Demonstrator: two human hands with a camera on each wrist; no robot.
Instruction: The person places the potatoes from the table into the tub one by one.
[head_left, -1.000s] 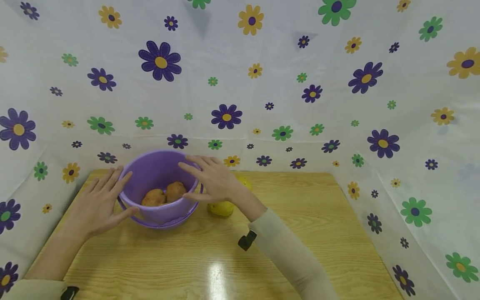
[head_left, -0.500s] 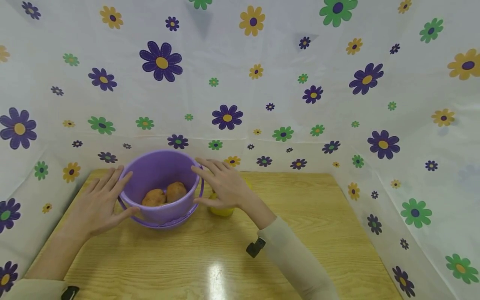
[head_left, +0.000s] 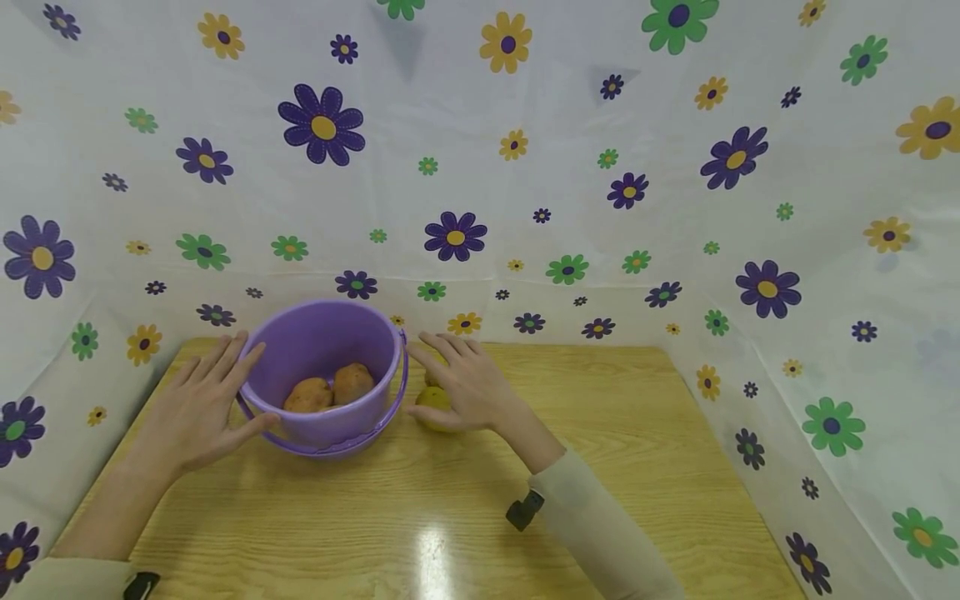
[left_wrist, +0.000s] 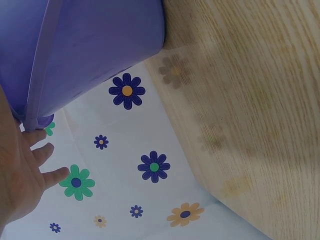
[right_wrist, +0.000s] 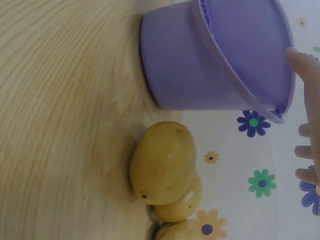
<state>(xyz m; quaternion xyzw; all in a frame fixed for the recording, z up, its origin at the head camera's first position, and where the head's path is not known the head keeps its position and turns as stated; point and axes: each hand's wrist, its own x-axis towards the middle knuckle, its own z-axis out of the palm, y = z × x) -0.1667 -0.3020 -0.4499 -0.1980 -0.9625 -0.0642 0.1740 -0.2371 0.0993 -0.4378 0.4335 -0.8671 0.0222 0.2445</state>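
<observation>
A purple bucket [head_left: 333, 329] with its handle [head_left: 406, 379] folded down stands on the table. In it lie two brown potatoes [head_left: 308, 396]. My left hand [head_left: 197, 408] is at the bucket's left rim, fingers extended along its side, thumb at the front. My right hand [head_left: 468, 387] is right of the bucket, fingers spread, holding nothing. Below it in the head view are yellow fruits [head_left: 435, 408], partly covered by the hand. The right wrist view shows three of them in a row, the nearest an oval yellow fruit [right_wrist: 164, 162] with a dark stem end.
A wooden table [head_left: 600, 450] lies underneath. White sheeting [head_left: 525, 183] printed with flowers rises behind it and along both sides. Each sleeve has a small dark wrist camera [head_left: 525, 508] near the cuff.
My right hand has moved right, away from the bucket's rim, to over the yellow fruits. My left hand, the bucket and the potatoes have stayed in place.
</observation>
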